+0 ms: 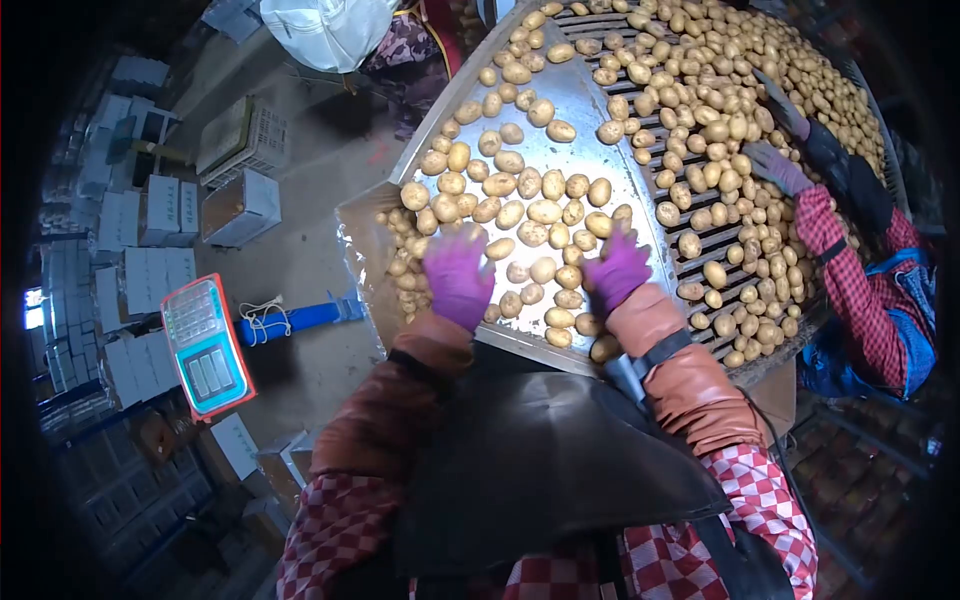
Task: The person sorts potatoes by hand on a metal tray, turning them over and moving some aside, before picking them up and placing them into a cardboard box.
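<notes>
My left hand (pixel 460 277), in a purple glove, is at the left side of a metal sorting tray (pixel 590 85), among potatoes (pixel 544 211). Its thumb stands apart from the fingers, whose tips are blurred. On the right side of the tray, my right hand (pixel 618 270), gloved the same way, has thumb and fingers spread beside several potatoes; a potato (pixel 622 214) lies right at its fingertips. Neither hand shows a potato gripped in it. Potatoes are scattered over the metal between the hands, and smaller ones (pixel 403 265) lie in the chute left of my left hand.
Slatted bars (pixel 712 237) heaped with potatoes adjoin the tray on the right. There a co-worker's gloved hands (pixel 778 168) reach over the heap. A digital scale (pixel 208 345) stands at the left on a blue post. Cartons (pixel 240 208) and a crate (pixel 243 140) stand on the floor. Another person is at the top.
</notes>
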The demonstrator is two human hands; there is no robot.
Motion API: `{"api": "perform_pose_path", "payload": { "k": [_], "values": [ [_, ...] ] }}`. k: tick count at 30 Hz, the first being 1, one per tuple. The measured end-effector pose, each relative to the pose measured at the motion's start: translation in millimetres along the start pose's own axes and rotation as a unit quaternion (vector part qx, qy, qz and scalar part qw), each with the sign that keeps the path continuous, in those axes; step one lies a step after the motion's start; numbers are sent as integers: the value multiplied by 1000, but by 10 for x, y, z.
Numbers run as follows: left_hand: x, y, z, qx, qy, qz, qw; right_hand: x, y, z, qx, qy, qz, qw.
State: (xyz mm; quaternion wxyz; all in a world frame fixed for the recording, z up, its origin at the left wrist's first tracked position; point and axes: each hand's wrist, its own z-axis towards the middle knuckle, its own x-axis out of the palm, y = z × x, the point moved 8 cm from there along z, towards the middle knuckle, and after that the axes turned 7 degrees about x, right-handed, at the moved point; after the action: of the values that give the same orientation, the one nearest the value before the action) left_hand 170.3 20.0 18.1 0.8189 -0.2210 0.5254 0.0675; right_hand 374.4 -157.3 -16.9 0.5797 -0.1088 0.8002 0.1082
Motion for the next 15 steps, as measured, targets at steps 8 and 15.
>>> {"api": "perform_pose_path", "payload": {
  "k": [8, 15],
  "values": [
    [692, 45, 687, 70, 185, 70, 978, 171, 516, -727, -399, 254, 284, 834],
    [64, -48, 351, 35, 71, -42, 996, -31, -756, -82, -110, 241, 457, 849]
  ]
}}
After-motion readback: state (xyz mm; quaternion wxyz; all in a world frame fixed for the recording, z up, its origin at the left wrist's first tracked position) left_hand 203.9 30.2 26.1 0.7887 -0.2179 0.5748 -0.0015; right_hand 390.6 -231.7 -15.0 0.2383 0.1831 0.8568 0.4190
